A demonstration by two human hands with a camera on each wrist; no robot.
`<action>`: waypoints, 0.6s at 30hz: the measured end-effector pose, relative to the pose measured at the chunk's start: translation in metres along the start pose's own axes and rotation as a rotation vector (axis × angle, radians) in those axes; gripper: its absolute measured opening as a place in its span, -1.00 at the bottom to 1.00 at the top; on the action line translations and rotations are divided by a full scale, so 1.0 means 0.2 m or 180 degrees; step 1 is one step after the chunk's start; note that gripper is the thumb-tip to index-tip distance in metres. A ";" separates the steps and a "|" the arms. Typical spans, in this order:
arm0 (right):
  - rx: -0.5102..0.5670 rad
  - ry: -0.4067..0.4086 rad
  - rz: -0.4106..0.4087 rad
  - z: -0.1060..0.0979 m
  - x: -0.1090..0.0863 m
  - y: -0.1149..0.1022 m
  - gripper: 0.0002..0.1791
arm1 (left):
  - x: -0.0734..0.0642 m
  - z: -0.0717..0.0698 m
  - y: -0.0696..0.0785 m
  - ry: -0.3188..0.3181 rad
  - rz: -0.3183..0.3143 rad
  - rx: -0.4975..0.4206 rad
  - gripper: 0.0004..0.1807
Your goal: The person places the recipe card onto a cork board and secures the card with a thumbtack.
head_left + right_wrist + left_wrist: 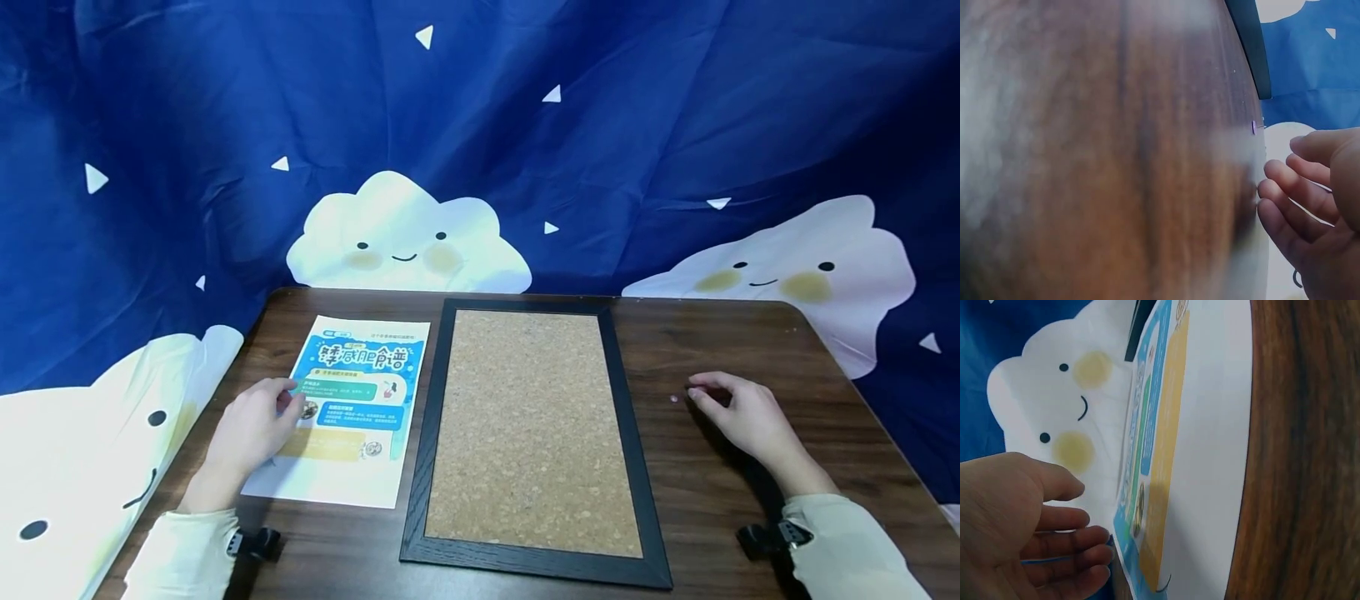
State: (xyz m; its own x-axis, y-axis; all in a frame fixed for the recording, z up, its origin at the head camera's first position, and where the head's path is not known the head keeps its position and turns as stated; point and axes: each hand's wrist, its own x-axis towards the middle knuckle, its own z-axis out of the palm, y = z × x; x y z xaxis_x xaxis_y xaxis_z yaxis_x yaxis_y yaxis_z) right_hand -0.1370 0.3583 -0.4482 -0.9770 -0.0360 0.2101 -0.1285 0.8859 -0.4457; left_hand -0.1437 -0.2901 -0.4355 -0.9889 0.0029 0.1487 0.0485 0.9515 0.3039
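Plainly see the left hand (251,427) over the left edge of the printed sheet (352,412), fingers loosely bent, thumb parted from them, holding nothing; cannot tell whether in contact with it; find that sheet lying flat on the wood-grained surface (720,333), just left of the black-framed corkboard (534,433); then see the right hand (746,417) to the right of that board, likewise empty, with a narrow gap between thumb and forefinger; find a small purple pin (1254,127) near those fingertips; behind, note a blue curtain (487,125) printed with smiling clouds (408,237).
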 end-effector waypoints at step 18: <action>-0.0060 -0.0150 -0.0249 0.05 0.02 -0.01 -0.83 | 0.03 0.04 -0.12 -0.0464 -0.0619 0.0165 -0.45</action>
State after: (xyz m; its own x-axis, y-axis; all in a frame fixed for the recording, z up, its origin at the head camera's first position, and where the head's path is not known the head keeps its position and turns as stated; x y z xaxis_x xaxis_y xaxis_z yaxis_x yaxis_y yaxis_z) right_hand -0.1422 0.3528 -0.4553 -0.9711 -0.1269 0.2022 -0.2021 0.8880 -0.4131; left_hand -0.1521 -0.3096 -0.4497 -0.9889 -0.1410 -0.0464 -0.1483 0.9530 0.2644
